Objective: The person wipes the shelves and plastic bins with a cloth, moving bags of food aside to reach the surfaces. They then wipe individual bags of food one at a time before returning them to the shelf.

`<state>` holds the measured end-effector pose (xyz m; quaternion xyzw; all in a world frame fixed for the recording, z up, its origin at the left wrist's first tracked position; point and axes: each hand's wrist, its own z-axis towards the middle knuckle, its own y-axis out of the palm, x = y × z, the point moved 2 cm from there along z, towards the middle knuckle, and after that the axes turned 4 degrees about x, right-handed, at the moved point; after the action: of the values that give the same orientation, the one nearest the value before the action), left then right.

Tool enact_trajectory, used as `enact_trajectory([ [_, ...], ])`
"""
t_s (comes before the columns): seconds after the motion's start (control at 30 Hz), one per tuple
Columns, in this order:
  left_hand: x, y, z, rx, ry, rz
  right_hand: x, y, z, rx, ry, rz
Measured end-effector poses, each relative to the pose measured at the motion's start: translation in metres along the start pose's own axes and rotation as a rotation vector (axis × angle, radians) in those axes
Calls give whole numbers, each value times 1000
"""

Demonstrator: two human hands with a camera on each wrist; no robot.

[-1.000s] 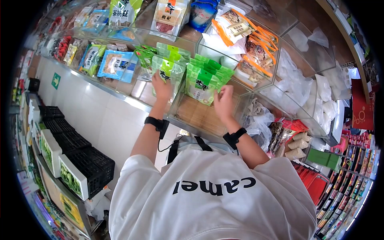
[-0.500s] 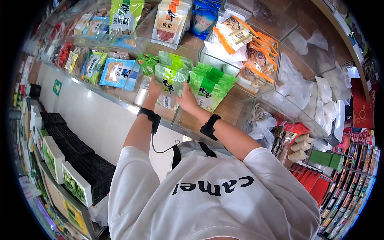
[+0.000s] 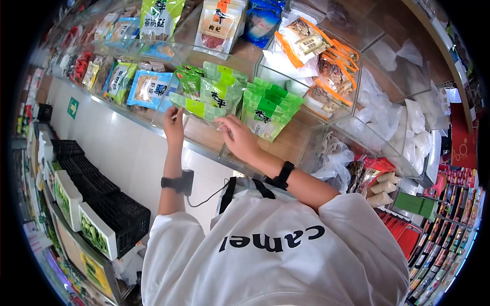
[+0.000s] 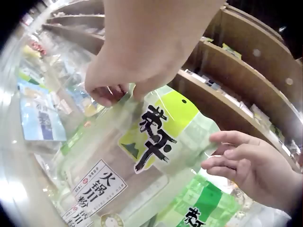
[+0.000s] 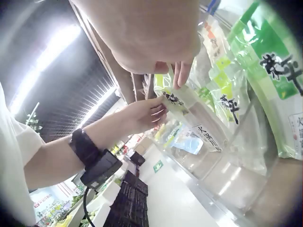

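Both hands hold a pale-green, part-clear pouch of noodles (image 3: 196, 108) by its upper part, tilted at the front of the clear-walled display case. My left hand (image 3: 174, 125) pinches its left corner; in the left wrist view that hand (image 4: 137, 66) covers part of the top edge. At the other side, the fingers of my right hand (image 3: 239, 138) pinch the pouch's edge. Black lettering and a white label show on the pouch (image 4: 142, 156). Behind it stand similar pouches (image 3: 224, 81), and to the right a row of darker-green pouches (image 3: 268, 109).
Clear dividers split the case into compartments. Left are blue packets (image 3: 150, 89); behind, goji pouches (image 3: 219, 25); to the right, orange-edged bags (image 3: 332, 64) and white plastic bags (image 3: 372, 107). Black crates (image 3: 120, 219) stand at the lower left, across the pale floor.
My right hand moved left from the darker-green pouches to the noodle pouch. That pouch came forward from its row and tipped, as my left hand shifted left and down with its corner.
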<state>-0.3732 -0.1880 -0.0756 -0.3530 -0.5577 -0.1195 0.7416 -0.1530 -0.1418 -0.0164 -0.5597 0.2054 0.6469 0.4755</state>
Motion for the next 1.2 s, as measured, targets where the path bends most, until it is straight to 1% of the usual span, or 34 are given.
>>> enact_trajectory([
  [0.03,22,-7,-5,23,18,-59,-12,-7,1,22,-46,22],
  [0.07,46,-12,-10,24,15,-57,-20,-14,3,20,-44,24],
  [0.13,97,-16,-23,71,111,-127,-35,-33,7,125,-133,-38],
  [0.17,116,-17,-29,73,110,-127,-42,-42,5,123,-134,-37],
  [0.23,152,-13,-45,-39,307,-157,-56,-65,-2,280,-238,-38],
  [0.27,163,-8,-54,-63,366,-144,-63,-78,-9,355,-261,-91],
  [0.3,169,-1,-63,-62,369,-147,-67,-90,-17,431,-283,-146],
  [0.37,181,16,-84,-220,381,-224,-56,-114,-37,575,-289,-163],
  [0.43,193,37,-109,-297,417,-260,-51,-139,-55,678,-286,-128],
  [0.5,192,61,-129,-450,357,-271,-35,-162,-73,760,-196,-139],
  [0.53,193,69,-137,-532,378,-214,-30,-171,-82,759,-197,-138],
  [0.57,194,77,-144,-612,397,-157,-23,-181,-90,795,-79,-83],
  [0.6,188,89,-152,-609,396,-157,-16,-188,-99,828,41,-28],
  [0.67,169,119,-169,-701,316,-305,1,-198,-117,858,57,-15],
  [0.7,164,128,-173,-698,314,-305,9,-202,-124,890,73,-3],
  [0.77,158,142,-178,-707,345,-258,22,-207,-135,890,101,-8],
  [0.83,153,152,-182,-720,321,-232,44,-213,-146,800,179,8],
  [0.9,155,156,-183,-733,296,-203,51,-213,-149,798,197,2],
  [0.97,160,156,-185,-762,274,-109,56,-212,-150,792,218,0],
  [1.0,157,161,-185,-759,272,-108,59,-214,-150,785,242,-8],
  [1.07,144,179,-188,-787,254,-233,68,-217,-151,775,266,-19],
  [1.13,139,194,-190,-784,253,-212,76,-218,-151,749,282,-159],
  [1.2,138,203,-192,-787,254,-190,82,-220,-150,749,309,-135],
])
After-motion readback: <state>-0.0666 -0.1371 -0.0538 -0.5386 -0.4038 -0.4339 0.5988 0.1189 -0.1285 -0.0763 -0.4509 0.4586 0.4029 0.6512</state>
